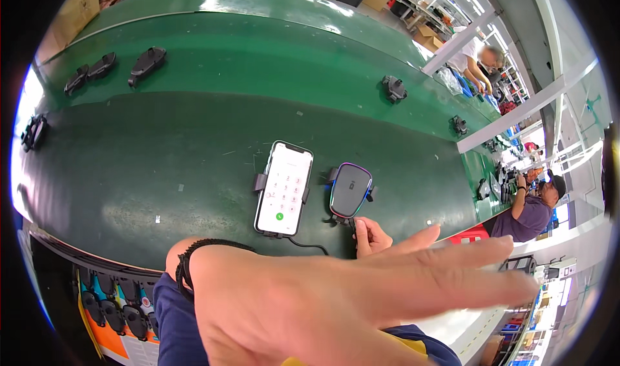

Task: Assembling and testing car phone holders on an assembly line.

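My left hand [303, 295], with a dark braided band at its wrist, reaches across the lower part of the view. Its fingers are stretched out to the right and hold nothing. Behind it, my right hand [372, 238] pinches a dark cable plug [354, 226] at the lower end of a black phone holder [351, 190], whose rim glows in colours. To the left, a white-framed smartphone [284, 188] showing a lit dial pad is clamped between the side arms of another holder [260, 183]. A black cable [307, 244] runs right from below it and vanishes behind my left hand.
Several black holders lie on the green belt [258, 62], such as one [147, 64] at far left and another [394, 88] at right. A dark mat [161, 153] lies in front. White posts [510, 111] and two people [526, 211] are at right. Hanging holders [113, 314] show lower left.
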`<move>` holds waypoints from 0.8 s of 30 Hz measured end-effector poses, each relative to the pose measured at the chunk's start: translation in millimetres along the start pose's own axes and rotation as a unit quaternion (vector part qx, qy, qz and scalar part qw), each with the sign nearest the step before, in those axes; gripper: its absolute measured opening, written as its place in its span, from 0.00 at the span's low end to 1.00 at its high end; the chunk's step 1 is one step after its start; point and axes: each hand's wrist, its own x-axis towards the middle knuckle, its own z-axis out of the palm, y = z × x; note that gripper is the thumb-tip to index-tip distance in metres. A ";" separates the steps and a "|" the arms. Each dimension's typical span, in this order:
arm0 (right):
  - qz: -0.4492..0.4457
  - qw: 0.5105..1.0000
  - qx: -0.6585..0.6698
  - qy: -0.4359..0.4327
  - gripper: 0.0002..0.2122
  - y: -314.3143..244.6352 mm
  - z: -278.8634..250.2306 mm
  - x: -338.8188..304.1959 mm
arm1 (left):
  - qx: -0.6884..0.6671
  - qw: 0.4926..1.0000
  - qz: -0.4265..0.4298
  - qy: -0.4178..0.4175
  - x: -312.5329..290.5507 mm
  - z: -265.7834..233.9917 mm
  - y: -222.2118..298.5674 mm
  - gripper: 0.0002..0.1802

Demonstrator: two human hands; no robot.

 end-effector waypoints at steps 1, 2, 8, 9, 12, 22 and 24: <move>-0.010 1.000 0.002 0.006 0.06 -2.7 -1.9 0.7 | 0.014 1.000 -0.012 -0.006 10.3 1.1 -7.2 0.07; -0.020 1.000 0.004 0.011 0.06 -5.1 -3.5 1.5 | 0.028 0.999 -0.024 -0.011 -7.2 3.9 6.5 0.08; -0.043 0.999 -0.013 -0.025 0.07 -1.7 -8.5 0.8 | 0.068 0.997 -0.025 -0.015 -12.5 -10.1 -10.9 0.08; -0.042 0.998 -0.018 -0.046 0.07 0.5 -9.7 -0.1 | 0.074 0.997 -0.017 -0.014 -14.4 -10.1 -11.4 0.08; -0.018 0.999 -0.011 -0.039 0.07 8.8 -4.7 2.3 | 0.097 0.995 -0.005 -0.007 -24.9 -15.0 -15.3 0.08; -0.003 1.000 -0.010 0.011 0.08 -1.0 -10.6 5.4 | 0.178 0.978 0.097 -0.044 -18.0 -29.0 -19.2 0.07; 0.018 0.999 -0.025 0.007 0.08 -19.4 -3.5 6.6 | 0.205 0.970 0.124 -0.054 -16.6 -26.8 -17.6 0.08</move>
